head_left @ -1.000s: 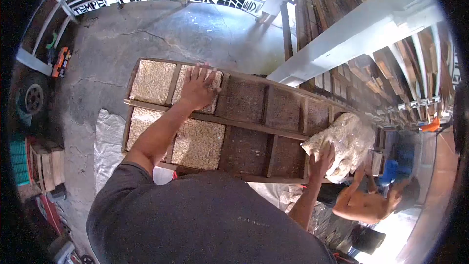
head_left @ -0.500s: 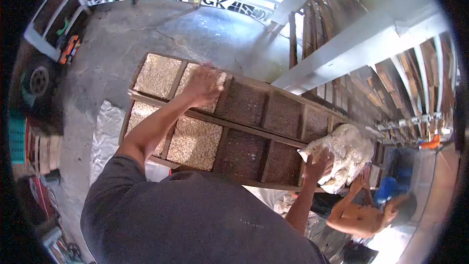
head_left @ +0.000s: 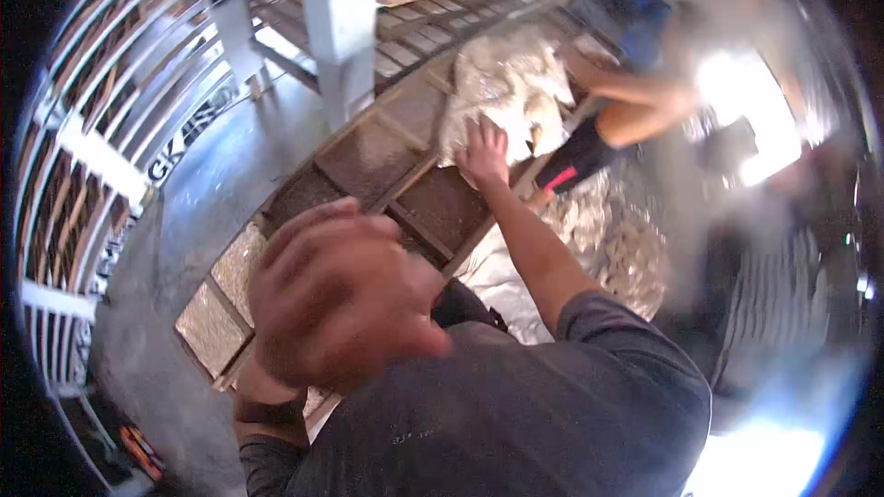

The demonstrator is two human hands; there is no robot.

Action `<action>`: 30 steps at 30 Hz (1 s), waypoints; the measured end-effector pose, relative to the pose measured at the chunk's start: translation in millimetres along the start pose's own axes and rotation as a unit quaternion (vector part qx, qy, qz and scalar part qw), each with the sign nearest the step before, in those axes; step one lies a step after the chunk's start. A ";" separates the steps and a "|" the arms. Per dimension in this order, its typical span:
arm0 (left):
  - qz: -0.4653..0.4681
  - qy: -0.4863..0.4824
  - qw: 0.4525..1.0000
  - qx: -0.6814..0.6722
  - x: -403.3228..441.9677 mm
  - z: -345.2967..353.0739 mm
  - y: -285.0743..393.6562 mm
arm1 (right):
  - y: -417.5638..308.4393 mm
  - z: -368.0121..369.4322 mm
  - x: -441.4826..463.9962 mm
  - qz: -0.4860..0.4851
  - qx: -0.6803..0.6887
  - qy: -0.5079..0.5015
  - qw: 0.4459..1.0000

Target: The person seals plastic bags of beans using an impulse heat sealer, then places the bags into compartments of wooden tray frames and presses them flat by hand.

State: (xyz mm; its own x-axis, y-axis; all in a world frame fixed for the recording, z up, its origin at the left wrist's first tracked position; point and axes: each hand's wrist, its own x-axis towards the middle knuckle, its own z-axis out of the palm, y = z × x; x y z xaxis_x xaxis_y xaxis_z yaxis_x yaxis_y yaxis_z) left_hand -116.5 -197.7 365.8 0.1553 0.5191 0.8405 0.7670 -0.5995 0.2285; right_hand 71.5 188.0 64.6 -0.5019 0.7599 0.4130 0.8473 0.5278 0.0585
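Note:
My left hand (head_left: 345, 299) is raised close to the camera, blurred, its thumb apart from loosely bent fingers. Nothing shows in it. Behind it lies a long wooden tray (head_left: 425, 164) split into compartments. Pale grains or beans (head_left: 212, 329) fill the compartments at the near left end, partly hidden by this hand. Dark-bottomed compartments (head_left: 445, 207) show farther along. At the far end a crumpled whitish plastic sheet or bag (head_left: 516, 74) is heaped on the tray. My right hand (head_left: 485, 156) rests on its near edge with fingers spread.
Another person's arm (head_left: 626, 87) reaches to the heap from the right. A white post (head_left: 341, 28) stands close behind the tray, with white railings (head_left: 138, 64) at left. More crumpled plastic sheeting (head_left: 608, 239) lies on the right.
The view has swung toward the right end of the tray. My left hand has lifted off the pale grains and come up toward the camera. My right hand stays at the plastic heap.

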 end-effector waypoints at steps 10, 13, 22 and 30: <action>0.219 -0.059 0.974 -0.008 91.4 37.7 67.2 | 14.4 -0.2 11.1 -0.018 0.088 -0.060 0.994; 0.175 -0.072 0.981 0.048 89.6 42.4 64.9 | -6.8 -15.7 -5.4 -0.031 0.050 0.039 0.997; -0.159 -0.108 0.963 0.186 56.7 16.6 12.8 | -16.2 -120.4 34.4 -0.049 0.419 -0.013 0.907; -0.438 0.180 0.879 -0.059 -130.3 111.4 -20.7 | -136.5 -177.3 -29.9 -0.168 0.745 -0.389 0.515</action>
State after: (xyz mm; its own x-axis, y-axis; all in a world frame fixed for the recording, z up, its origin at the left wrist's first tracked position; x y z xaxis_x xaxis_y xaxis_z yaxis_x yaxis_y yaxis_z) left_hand -83.2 -185.1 196.8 -0.6854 0.5994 0.4134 0.4220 -0.1357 0.8964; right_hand 1.6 26.1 205.4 -0.9855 0.1473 0.0839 -0.0931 -0.0570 -0.9940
